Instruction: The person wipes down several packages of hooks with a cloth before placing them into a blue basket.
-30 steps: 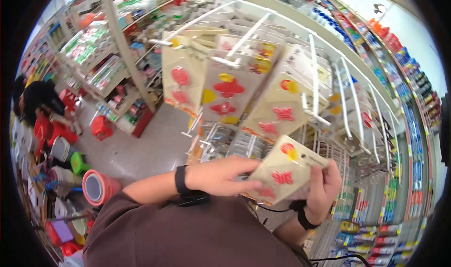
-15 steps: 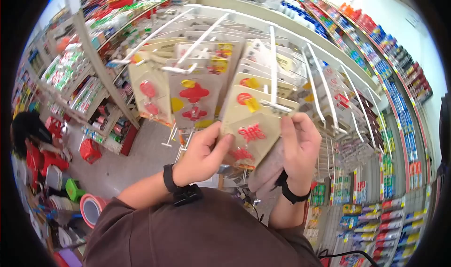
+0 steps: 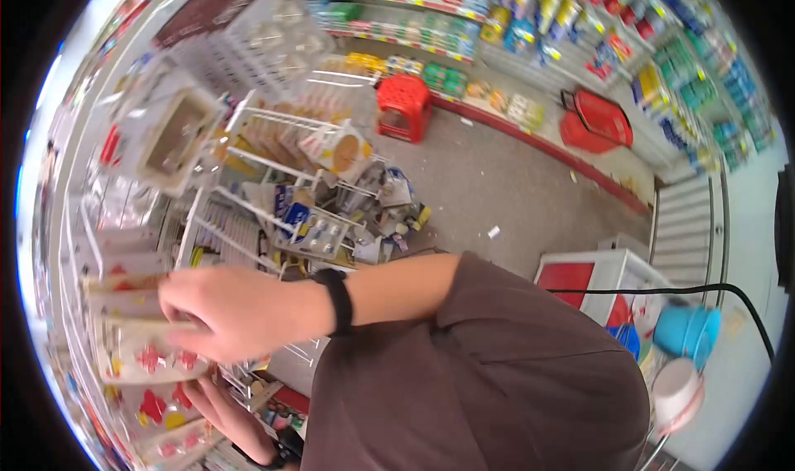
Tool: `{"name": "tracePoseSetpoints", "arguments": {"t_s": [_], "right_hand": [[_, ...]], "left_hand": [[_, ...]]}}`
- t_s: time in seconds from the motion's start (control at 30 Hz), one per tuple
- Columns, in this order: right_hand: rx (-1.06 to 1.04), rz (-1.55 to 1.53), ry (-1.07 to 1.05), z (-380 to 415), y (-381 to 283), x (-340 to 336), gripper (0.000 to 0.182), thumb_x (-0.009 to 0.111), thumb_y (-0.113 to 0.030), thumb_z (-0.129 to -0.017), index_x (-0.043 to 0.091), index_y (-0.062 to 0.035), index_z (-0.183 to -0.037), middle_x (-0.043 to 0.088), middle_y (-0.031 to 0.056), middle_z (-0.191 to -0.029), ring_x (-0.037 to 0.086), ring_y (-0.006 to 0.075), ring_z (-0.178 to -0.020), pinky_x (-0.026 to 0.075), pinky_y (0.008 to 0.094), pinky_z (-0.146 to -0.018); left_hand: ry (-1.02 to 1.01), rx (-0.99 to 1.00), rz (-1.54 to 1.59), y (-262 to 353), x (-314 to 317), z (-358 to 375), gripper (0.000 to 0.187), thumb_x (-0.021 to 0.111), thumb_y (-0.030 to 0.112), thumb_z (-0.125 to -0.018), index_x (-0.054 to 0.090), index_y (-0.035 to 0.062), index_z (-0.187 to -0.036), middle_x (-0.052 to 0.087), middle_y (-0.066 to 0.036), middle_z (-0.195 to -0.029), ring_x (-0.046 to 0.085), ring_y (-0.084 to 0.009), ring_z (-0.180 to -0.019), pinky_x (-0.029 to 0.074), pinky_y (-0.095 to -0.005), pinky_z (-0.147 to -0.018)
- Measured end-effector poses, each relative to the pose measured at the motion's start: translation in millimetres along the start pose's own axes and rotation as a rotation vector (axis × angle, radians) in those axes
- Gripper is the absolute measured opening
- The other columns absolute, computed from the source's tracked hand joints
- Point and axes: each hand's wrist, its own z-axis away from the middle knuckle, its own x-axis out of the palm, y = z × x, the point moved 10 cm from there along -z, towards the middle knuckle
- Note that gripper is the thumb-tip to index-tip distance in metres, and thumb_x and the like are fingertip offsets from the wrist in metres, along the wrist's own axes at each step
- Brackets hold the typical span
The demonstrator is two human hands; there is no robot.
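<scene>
A beige carded pack (image 3: 124, 359) with two red knot-shaped pieces under clear plastic hangs at the lower left, turned sideways in the view. My right hand (image 3: 244, 314) has its fingers curled at the pack's upper edge, a little smeared by motion. Along the lower edge, my left hand (image 3: 225, 417) pinches the card, with its wrist and dark band partly cut off behind my shirt. Below it hangs another card (image 3: 161, 406) with red flower-like pieces, and a card with pink oval pieces (image 3: 178, 446) is lower still.
White wire prongs (image 3: 240, 206) carry other packs just beyond my right hand. On the floor stand a red stool (image 3: 403, 106) and a red shopping basket (image 3: 596, 121). Stocked shelves line the back. A white cabinet (image 3: 580, 264) and a blue bucket (image 3: 687, 334) are at the right.
The view has swung far to the right and tilted, so the rack and both hands now appear at the lower left. Both hands stay at the knot-piece pack.
</scene>
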Motion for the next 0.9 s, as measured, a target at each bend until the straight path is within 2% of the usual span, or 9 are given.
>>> {"name": "tracePoseSetpoints", "arguments": {"t_s": [0.13, 0.2, 0.33, 0.4, 0.53, 0.57, 0.67, 0.8, 0.9], "right_hand": [[0.045, -0.105, 0.019, 77.0, 5.0, -32.9, 0.02, 0.067, -0.02, -0.086, 0.054, -0.0035, -0.087, 0.057, 0.0127, -0.084, 0.06, 0.0319, -0.072, 0.046, 0.0408, -0.063], [0.188, -0.061, 0.01, 114.7, 23.6, -41.6, 0.021, 0.067, -0.02, -0.087, 0.054, -0.0044, -0.091, 0.058, 0.0119, -0.084, 0.06, 0.031, -0.074, 0.046, 0.0407, -0.063], [0.346, 0.038, 0.173, 175.3, 46.4, -74.0, 0.024, 0.067, -0.021, -0.087, 0.052, -0.0053, -0.098, 0.058, 0.0118, -0.08, 0.061, 0.0302, -0.072, 0.045, 0.041, -0.061], [0.637, -0.033, 0.183, 205.7, 65.9, -89.3, 0.028, 0.069, -0.017, -0.083, 0.049, -0.0035, -0.096, 0.058, 0.0144, -0.08, 0.061, 0.0341, -0.076, 0.045, 0.0433, -0.065], [0.664, 0.079, 0.3, 247.6, 58.0, -104.9, 0.027, 0.068, -0.016, -0.083, 0.048, -0.0034, -0.096, 0.059, 0.0149, -0.077, 0.062, 0.0347, -0.072, 0.045, 0.0451, -0.064], [0.654, 0.154, 0.326, 258.7, 52.7, -103.8, 0.028, 0.065, -0.016, -0.088, 0.047, -0.006, -0.107, 0.058, 0.011, -0.074, 0.06, 0.0294, -0.067, 0.043, 0.0419, -0.06], [0.597, 0.263, 0.608, 294.9, 6.1, -108.6, 0.031, 0.065, -0.016, -0.087, 0.048, -0.0056, -0.111, 0.058, 0.0105, -0.076, 0.061, 0.0292, -0.07, 0.044, 0.0424, -0.062], [0.655, 0.337, 0.756, 358.2, -40.5, -70.8, 0.032, 0.063, -0.012, -0.088, 0.048, -0.0048, -0.115, 0.056, 0.009, -0.078, 0.061, 0.0272, -0.073, 0.046, 0.0395, -0.065], [0.678, 0.422, 0.851, 407.2, -86.9, -34.7, 0.025, 0.058, -0.008, -0.092, 0.051, -0.003, -0.115, 0.058, 0.0092, -0.084, 0.061, 0.0243, -0.077, 0.047, 0.0363, -0.069]], "left_hand": [[-0.638, -0.379, -0.366, -76.2, -3.0, 33.2, 0.058, 0.046, 0.038, -0.102, 0.037, -0.0024, -0.142, 0.053, -0.013, -0.13, 0.054, -0.0214, -0.113, 0.043, -0.0387, -0.098], [-0.935, -0.541, -0.423, -99.0, 15.3, 58.7, 0.05, 0.04, 0.031, -0.105, 0.037, -0.0027, -0.141, 0.055, -0.016, -0.126, 0.058, -0.0224, -0.109, 0.047, -0.0364, -0.093], [-1.027, -0.791, -0.525, -149.7, 41.7, 80.1, 0.044, 0.043, 0.033, -0.104, 0.049, -0.0013, -0.13, 0.063, -0.012, -0.11, 0.062, -0.0179, -0.097, 0.048, -0.0328, -0.087], [-1.074, -0.8, -0.57, -168.4, 57.2, 85.8, 0.041, 0.043, 0.032, -0.104, 0.051, -0.0004, -0.128, 0.064, -0.011, -0.107, 0.062, -0.0175, -0.095, 0.048, -0.0319, -0.085], [-1.235, -0.688, -0.528, -182.3, 86.7, 94.1, 0.038, 0.043, 0.031, -0.104, 0.053, 0.0019, -0.128, 0.064, -0.01, -0.108, 0.061, -0.0169, -0.096, 0.048, -0.0311, -0.084], [-1.234, -0.67, -0.541, -180.7, 93.6, 96.3, 0.038, 0.043, 0.031, -0.104, 0.053, 0.0025, -0.128, 0.064, -0.009, -0.108, 0.061, -0.0173, -0.097, 0.048, -0.0313, -0.084], [-1.379, -0.631, -0.552, -200.6, 111.5, 107.0, 0.037, 0.044, 0.031, -0.104, 0.053, 0.0045, -0.129, 0.063, -0.009, -0.111, 0.06, -0.0163, -0.1, 0.047, -0.0313, -0.085], [-1.684, -0.204, -0.588, -237.2, 164.6, 137.7, 0.038, 0.049, 0.03, -0.103, 0.051, 0.0039, -0.13, 0.061, -0.007, -0.115, 0.06, -0.0167, -0.098, 0.047, -0.0301, -0.085], [-1.83, -0.257, -0.328, -220.9, 204.8, 222.0, 0.037, 0.053, 0.023, -0.1, 0.05, 0.0028, -0.131, 0.059, -0.008, -0.121, 0.056, -0.0178, -0.106, 0.044, -0.0311, -0.091]]}}
